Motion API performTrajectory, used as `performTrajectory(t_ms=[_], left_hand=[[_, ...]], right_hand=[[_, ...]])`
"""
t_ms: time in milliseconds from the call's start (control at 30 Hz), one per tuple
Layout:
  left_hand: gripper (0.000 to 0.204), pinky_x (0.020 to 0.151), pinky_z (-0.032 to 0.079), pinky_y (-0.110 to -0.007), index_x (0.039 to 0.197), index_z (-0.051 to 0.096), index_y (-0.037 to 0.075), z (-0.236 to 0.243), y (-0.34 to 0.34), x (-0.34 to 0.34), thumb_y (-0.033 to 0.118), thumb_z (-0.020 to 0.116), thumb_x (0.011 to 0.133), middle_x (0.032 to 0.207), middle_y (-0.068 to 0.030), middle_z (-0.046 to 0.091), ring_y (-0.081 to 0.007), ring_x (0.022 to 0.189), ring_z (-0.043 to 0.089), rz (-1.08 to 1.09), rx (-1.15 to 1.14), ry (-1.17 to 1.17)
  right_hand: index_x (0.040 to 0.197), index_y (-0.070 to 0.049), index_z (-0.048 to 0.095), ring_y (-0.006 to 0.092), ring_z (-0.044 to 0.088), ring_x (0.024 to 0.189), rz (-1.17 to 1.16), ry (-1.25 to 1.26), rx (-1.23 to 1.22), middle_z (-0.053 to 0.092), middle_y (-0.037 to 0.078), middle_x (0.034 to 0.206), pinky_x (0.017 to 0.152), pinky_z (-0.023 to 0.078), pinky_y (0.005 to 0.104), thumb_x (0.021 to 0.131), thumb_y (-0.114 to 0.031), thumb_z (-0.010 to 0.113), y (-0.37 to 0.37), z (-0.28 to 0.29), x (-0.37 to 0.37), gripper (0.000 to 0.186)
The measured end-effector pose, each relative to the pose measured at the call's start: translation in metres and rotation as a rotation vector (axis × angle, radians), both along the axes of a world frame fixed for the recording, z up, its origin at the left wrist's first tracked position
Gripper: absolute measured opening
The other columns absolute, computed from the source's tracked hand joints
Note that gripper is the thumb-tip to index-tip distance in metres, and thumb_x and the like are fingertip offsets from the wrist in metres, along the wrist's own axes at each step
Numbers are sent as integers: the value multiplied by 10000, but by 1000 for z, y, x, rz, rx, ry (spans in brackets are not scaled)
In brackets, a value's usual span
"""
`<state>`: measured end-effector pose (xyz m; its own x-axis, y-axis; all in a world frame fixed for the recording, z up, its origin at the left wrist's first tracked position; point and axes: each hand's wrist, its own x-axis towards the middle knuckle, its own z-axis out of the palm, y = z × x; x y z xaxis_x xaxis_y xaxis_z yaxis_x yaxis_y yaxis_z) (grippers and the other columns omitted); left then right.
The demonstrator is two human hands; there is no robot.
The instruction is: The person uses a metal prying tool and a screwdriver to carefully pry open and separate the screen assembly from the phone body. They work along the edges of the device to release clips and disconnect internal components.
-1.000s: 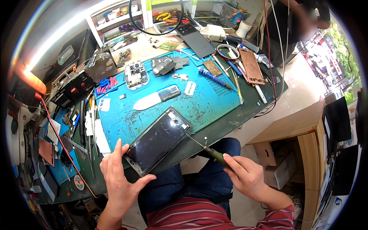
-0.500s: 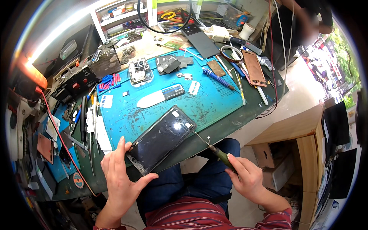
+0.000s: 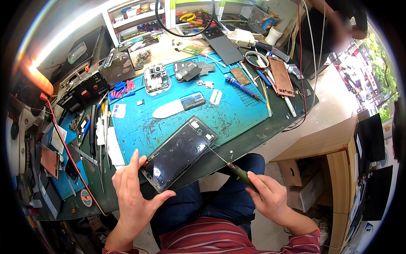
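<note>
A black phone (image 3: 179,154) with its bare frame and screen side up lies aslant at the front edge of the blue mat (image 3: 139,131). My left hand (image 3: 136,190) braces its lower left end, with the fingers at one corner and the thumb by the other. In my right hand (image 3: 268,192) is a green-handled tool (image 3: 241,172) with a thin metal shaft. The shaft's tip meets the phone's right long edge, near the upper corner. A white spatula-like blade with a dark handle (image 3: 177,106) lies just beyond the phone.
Behind are an opened phone body (image 3: 156,79), dark flat parts (image 3: 192,71) and a blue screwdriver (image 3: 243,88). Tweezers and tools (image 3: 100,135) crowd the left side. A roll of tape (image 3: 256,60) and a copper-coloured panel (image 3: 282,76) sit at the right. A wooden cabinet (image 3: 315,139) stands beside the bench.
The tool's tip has shifted slightly left and down along the phone's edge, and my right hand has moved a little left with it. The left hand stays at the phone's lower end.
</note>
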<state>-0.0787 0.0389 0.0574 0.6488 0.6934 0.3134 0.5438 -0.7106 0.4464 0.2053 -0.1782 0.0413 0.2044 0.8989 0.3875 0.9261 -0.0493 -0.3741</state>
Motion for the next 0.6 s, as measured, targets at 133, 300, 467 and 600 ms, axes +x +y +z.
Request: performTrajectory(t_ms=[133,300,467,600], left_hand=[[1223,1119,380,-478,1638,388,-78,-1,1,1,461,988,719,1369,-144,674,-324,1211,562,-5,4,1],[1222,1118,382,-478,1637,389,-78,0,0,0,465,986,720,1368,-145,674,-324,1209,560,-2,10,1],[1227,1115,383,-479,1639,383,-77,0,0,0,471,985,721,1375,-143,672,-324,1206,561,-5,8,5],[1233,1111,384,-479,1641,379,-77,-1,1,0,471,987,718,1376,-144,671,-323,1206,562,-10,15,-3]], right_hand=[[1413,-96,737,226,708,794,10,2,5,726,60,1049,651,575,341,805,-44,891,0,0,0,629],[1403,-93,743,221,702,789,33,0,9,726,58,1051,644,572,338,805,-47,889,2,0,1,618],[1397,-92,748,217,692,775,33,-7,4,725,54,1050,637,568,336,804,-55,889,1,-1,0,611],[1397,-95,749,211,677,758,40,-11,3,722,49,1047,626,561,332,801,-60,890,1,0,-1,613]])
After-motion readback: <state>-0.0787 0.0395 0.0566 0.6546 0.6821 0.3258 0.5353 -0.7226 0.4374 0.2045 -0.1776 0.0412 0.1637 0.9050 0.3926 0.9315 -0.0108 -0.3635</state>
